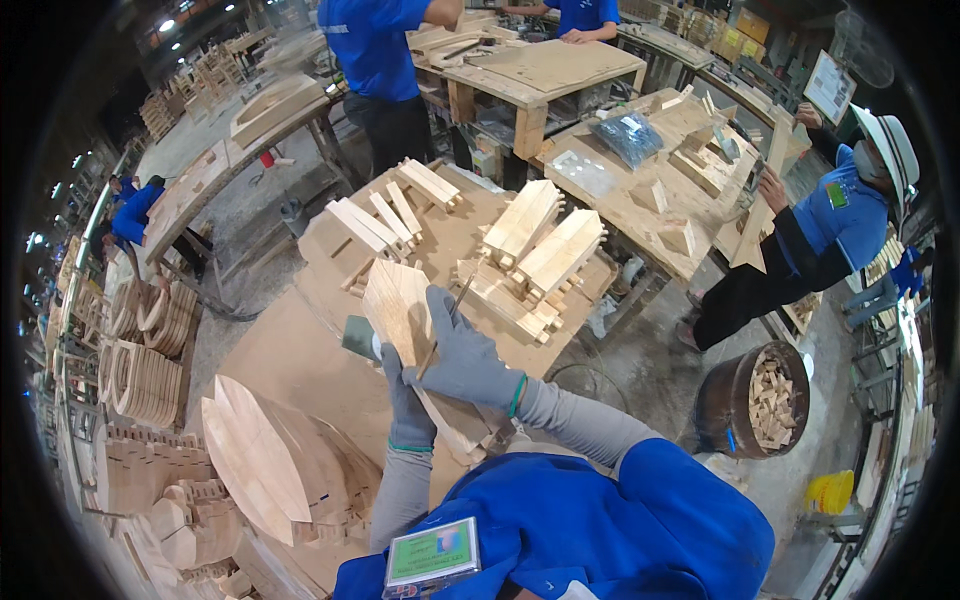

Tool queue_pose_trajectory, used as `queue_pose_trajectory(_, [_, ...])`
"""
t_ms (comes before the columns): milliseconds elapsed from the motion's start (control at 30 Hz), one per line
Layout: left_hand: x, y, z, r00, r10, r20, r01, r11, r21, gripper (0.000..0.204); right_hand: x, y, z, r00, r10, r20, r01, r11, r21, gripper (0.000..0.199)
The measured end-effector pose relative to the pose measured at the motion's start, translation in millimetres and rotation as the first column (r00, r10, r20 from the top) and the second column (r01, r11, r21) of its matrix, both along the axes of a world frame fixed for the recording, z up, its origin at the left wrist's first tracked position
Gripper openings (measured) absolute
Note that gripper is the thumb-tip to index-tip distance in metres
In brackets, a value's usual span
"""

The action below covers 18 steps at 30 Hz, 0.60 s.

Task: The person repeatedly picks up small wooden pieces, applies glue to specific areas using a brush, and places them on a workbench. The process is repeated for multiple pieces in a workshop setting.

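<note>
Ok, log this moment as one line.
left hand: steadies wood panel | right hand: holds thin tool on panel | workbench: stacked wood pieces

Center of the frame: the gloved right hand (462, 352) lies on a leaf-shaped wooden panel (398, 310), a thin stick pinched in its fingers (437, 303). The gloved left hand (405, 400) grips the panel's lower edge beside a sanding block (360, 338). Stacked wood blocks (540, 245) crowd the desk (290, 350) just above.
</note>
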<state>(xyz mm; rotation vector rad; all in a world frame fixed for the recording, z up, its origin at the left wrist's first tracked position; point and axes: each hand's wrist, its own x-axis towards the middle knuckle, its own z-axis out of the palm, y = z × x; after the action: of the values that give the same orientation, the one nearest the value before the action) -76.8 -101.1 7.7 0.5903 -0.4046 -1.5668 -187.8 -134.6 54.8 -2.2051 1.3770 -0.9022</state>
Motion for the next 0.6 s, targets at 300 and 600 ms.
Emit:
queue_pose_trajectory(300, [31.6,32.3,27.7,0.993,-0.016,-0.121,-0.016,0.966,-0.258,0.08,-30.9,52.4,-1.2,0.935,0.081,0.347,-0.257,0.827,0.5,0.076])
queue_pose_trajectory(600, [47.1,68.2,35.6,0.946,0.271,0.175,-0.252,0.96,-0.123,0.062,3.0,87.0,8.6,0.953,0.231,0.194,-0.204,0.967,-0.151,0.052])
